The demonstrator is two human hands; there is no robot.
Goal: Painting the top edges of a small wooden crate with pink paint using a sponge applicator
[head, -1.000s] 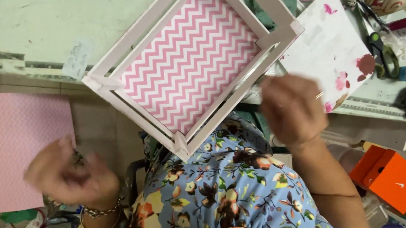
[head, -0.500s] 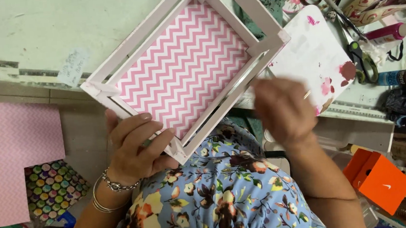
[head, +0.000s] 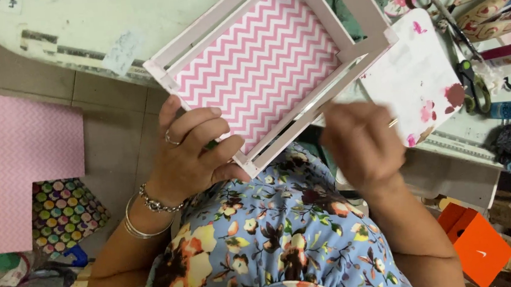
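A white slatted wooden crate [head: 211, 29] lies at the table's near edge, and its bottom is lined with pink-and-white zigzag paper [head: 262, 71]. My left hand [head: 193, 151] grips the crate's near corner, fingers curled over the rim onto the paper. It wears a ring and bracelets. My right hand [head: 358, 148] is blurred, just off the crate's near right side. It is closed around a thin stick [head: 392, 122], of which only the tip shows.
A white board smeared with pink paint [head: 412, 72] lies right of the crate, with scissors [head: 470, 80] and tubes beyond it. On the floor at left lie a pink sheet [head: 18, 172] and a dotted sheet [head: 62, 214]. An orange box [head: 478, 248] sits lower right.
My left hand rose from the lower left and took hold of the crate's near corner. My right hand stayed beside the crate's right side.
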